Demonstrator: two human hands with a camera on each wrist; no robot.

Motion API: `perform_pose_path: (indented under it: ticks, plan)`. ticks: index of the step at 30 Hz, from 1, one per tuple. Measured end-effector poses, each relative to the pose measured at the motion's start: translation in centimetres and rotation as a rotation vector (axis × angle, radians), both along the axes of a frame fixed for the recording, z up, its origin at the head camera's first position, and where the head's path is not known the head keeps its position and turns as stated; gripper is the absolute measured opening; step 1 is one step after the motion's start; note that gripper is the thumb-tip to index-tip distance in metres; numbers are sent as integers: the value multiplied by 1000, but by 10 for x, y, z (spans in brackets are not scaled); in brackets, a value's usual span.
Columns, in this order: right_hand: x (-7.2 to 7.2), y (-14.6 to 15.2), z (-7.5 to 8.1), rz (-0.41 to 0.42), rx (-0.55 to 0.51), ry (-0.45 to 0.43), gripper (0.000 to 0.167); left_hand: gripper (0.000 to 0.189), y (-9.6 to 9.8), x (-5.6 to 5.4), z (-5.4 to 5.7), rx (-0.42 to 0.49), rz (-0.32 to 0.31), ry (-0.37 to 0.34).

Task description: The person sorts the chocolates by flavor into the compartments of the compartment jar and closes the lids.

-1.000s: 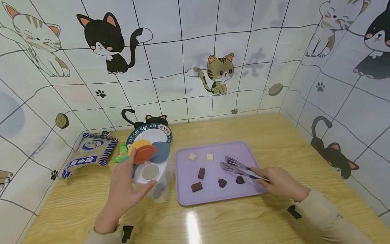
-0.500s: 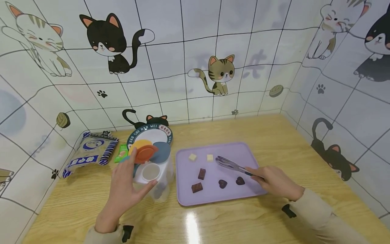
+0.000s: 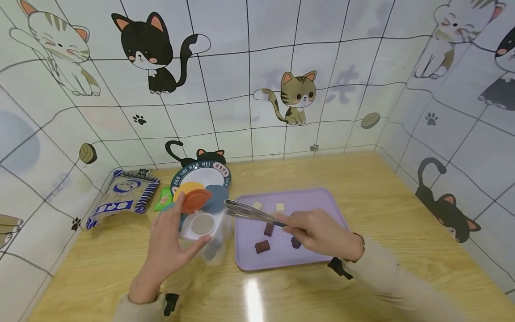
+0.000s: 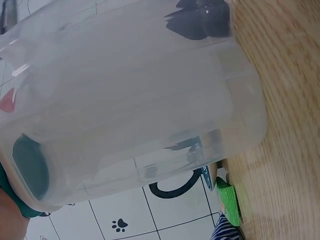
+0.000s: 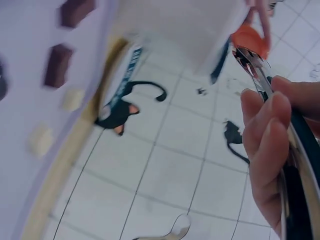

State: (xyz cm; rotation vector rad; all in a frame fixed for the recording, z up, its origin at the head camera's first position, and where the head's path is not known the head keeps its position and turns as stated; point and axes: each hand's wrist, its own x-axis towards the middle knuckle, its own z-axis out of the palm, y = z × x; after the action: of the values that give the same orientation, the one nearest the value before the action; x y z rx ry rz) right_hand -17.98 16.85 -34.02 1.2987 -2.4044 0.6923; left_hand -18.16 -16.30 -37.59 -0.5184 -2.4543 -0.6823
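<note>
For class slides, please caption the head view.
Right hand holds metal tongs beside the open container; left hand touches its orange lid.

Plate (image 3: pixel 197 170), white capitals on its dark rim, 9 to 12 o'clock: "HAO SHI HAO WEI". Red Chinese characters on a white patch at 1 to 2 o'clock, too small to read for sure. Bag (image 3: pixel 130 194) at the plate's 9: white Chinese characters on a blue panel, bag's 7 o'clock, blurred. Green packet (image 3: pixel 162 200), plate's 8: print illegible.
</note>
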Motion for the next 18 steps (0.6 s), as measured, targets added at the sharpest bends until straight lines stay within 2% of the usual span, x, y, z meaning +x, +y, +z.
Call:
perform_pose_path:
  ticks: [3,6,10,13,18]
  plan:
    - [0,-17,2,51,-21,19,45,102,0,-1,0,1,-1,6]
    - [-1,-29,1,69,-28,61,45,103,3,-3,0,-9,-9,12]
    - [-1,-38,-1,79,-27,74,43,104,4,-3,0,-7,-11,4]
    - [-1,-40,-3,80,-28,51,42,104,4,-2,1,-2,-8,-8]
    - [2,-24,-4,28,-46,35,41,103,1,-1,0,-9,3,-5]
